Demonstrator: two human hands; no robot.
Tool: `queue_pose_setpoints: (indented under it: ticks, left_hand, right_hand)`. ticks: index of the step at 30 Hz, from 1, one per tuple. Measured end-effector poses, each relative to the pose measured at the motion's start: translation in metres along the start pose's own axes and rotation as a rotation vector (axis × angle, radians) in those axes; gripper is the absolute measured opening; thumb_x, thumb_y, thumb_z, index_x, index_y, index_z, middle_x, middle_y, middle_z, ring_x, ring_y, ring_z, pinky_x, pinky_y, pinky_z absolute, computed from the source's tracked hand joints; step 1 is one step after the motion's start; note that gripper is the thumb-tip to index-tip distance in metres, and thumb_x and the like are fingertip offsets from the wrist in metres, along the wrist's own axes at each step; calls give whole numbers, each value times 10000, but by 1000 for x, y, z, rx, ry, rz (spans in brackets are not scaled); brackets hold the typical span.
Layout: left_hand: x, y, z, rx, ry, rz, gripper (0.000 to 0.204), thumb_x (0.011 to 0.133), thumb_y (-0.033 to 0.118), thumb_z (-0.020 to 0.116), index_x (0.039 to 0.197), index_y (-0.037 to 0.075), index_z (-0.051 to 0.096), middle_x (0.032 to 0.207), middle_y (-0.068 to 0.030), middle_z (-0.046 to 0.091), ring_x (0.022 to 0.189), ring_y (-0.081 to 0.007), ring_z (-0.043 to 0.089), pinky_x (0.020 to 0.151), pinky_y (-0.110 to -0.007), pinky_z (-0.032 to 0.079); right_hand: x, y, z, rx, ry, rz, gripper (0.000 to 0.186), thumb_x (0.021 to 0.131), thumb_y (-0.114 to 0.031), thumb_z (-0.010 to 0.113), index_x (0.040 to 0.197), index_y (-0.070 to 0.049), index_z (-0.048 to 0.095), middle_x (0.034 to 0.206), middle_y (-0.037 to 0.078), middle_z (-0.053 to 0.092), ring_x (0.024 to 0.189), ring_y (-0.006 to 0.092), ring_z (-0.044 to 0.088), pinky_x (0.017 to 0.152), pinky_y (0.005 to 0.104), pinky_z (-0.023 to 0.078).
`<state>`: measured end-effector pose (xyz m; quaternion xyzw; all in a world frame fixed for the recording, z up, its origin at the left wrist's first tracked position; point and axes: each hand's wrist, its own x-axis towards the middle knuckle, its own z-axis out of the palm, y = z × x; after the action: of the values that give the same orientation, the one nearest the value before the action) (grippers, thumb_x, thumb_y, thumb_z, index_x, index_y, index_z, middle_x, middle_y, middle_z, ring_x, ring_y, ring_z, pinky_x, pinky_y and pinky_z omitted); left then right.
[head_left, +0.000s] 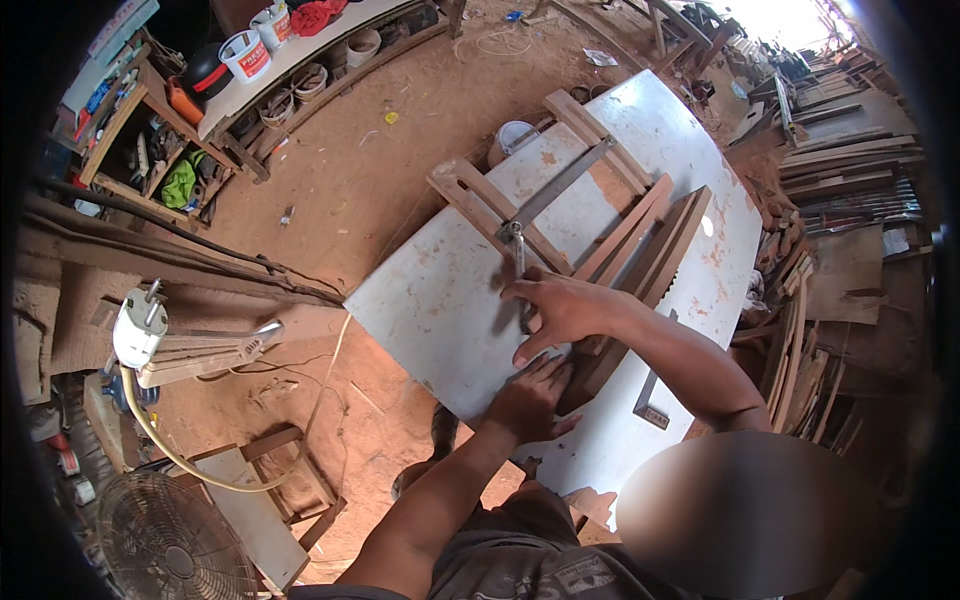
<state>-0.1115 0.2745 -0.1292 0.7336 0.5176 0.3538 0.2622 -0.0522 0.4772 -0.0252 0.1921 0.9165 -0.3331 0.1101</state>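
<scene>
My right hand (568, 312) reaches in over the pale tabletop (425, 290). Its fingers curve round the lower end of the metal screw of a bar clamp (565, 183), with the thumb apart. The clamp's bar spans a wooden frame (487, 200) at the table's far left edge. Just below, my left hand (530, 398) lies with its fingers stretched flat against the near end of a wooden beam (655, 290). My right forearm passes over that beam. Thinner wooden strips (625, 232) lie between the beam and the frame.
Another metal bar clamp (652, 412) lies right of the beam. A white plug (140, 328) hangs at the left, above a wire-caged fan (175, 550). Buckets (245, 57) stand on a far bench. Stacked timber (840, 165) lines the right side.
</scene>
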Motion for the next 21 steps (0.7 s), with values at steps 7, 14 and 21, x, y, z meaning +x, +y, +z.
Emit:
queue_pose_setpoints:
  ticks: [7,14,21]
  left_hand:
    - [-1,1,0,19,-104,-72,830,901,550,716,1396,-105,593,1443,-291,616,1409,-396,557,1255,-457,374]
    - [0,-1,6,18,-15,-13,824,878,532,761,1412,-72,591,1412,-284,635,1339,-443,603,1192,-490,448]
    - [-4,-3,9,0,-56,-67,821,918,575,704,1412,-74,603,1425,-313,622,1361,-465,589,1142,-468,498]
  right_hand:
    - [39,4,-10,-515,-1,-191,549,812,-489,827,1200,-115,722,1208,143,642,1121,348,676,869,480,576]
    - [73,23,-6,-362,88,-383,447,899,-517,749,1080,-109,765,1165,148,679,1122,361,687,871,457,592]
    - [189,64,-41,-249,690,170,412,945,-460,755,1218,-152,764,1167,190,711,1205,459,629,984,550,531]
